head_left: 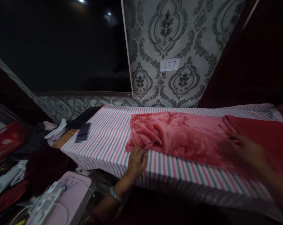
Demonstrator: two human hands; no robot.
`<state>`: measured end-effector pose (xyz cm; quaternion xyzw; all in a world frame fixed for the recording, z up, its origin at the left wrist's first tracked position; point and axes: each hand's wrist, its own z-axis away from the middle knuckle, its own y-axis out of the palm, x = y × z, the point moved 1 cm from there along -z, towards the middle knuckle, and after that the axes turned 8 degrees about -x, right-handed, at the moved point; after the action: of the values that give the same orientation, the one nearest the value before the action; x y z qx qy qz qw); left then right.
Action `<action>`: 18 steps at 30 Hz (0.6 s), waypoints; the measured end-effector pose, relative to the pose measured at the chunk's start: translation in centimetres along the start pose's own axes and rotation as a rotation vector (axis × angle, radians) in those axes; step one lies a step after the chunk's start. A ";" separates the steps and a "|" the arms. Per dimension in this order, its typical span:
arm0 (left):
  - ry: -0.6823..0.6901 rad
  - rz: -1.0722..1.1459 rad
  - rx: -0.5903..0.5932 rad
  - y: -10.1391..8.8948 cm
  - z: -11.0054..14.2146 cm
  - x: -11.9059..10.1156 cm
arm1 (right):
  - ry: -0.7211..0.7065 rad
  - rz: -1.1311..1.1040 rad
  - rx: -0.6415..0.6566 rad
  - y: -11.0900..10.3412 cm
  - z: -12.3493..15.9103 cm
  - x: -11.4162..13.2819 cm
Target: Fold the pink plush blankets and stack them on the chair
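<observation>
A red plush cloth, perhaps a garment or blanket, lies lengthwise over a striped sheet. Its left end is bunched into soft folds, and its right part shows a smoother red side with a turned edge near the middle. My left hand, with a bracelet on the wrist, is closed on the near left edge of the cloth, fingers curled around the hem. Over the right part, beside the turned edge, is my right hand. Motion blurs its fingers, so whether they grip the cloth cannot be made out.
A large dark television hangs on the patterned wall, beside a paper marked 277. Left of the sheet are a pixelated dark item and heaped clothes. A power strip with cables rests on a pink surface.
</observation>
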<state>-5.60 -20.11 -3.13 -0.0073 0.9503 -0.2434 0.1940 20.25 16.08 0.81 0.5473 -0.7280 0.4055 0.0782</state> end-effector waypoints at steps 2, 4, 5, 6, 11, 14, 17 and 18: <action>-0.056 -0.056 -0.093 -0.5 -0.2 0.3 | -0.087 -0.082 0.111 2.4 2.6 2.6; -0.130 -0.160 -0.141 -1.1 -0.3 1.2 | -0.201 -0.139 0.161 5.3 5.6 5.8; -0.166 -0.212 -0.130 -1.4 -0.3 1.7 | -0.232 -0.150 0.169 6.6 7.0 7.3; -0.200 -0.253 -0.093 -1.6 -0.4 2.4 | -0.255 -0.155 0.183 7.8 8.2 8.5; -0.318 -0.372 0.228 -2.3 -1.4 4.6 | -0.295 -0.078 0.263 10.2 10.8 9.9; -0.360 -0.426 0.289 -2.3 -2.2 4.6 | -0.293 -0.026 0.278 10.4 10.9 9.2; -0.294 -0.417 0.290 -1.9 -3.0 4.3 | -0.285 0.012 0.279 10.5 10.7 9.0; -0.257 -0.385 0.292 -1.8 -3.3 4.3 | -0.279 0.028 0.283 10.5 10.6 9.1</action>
<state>-10.92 -20.63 -1.22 -0.1907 0.8538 -0.4074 0.2622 11.14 2.99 -6.43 0.5937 -0.6750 0.4250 -0.1066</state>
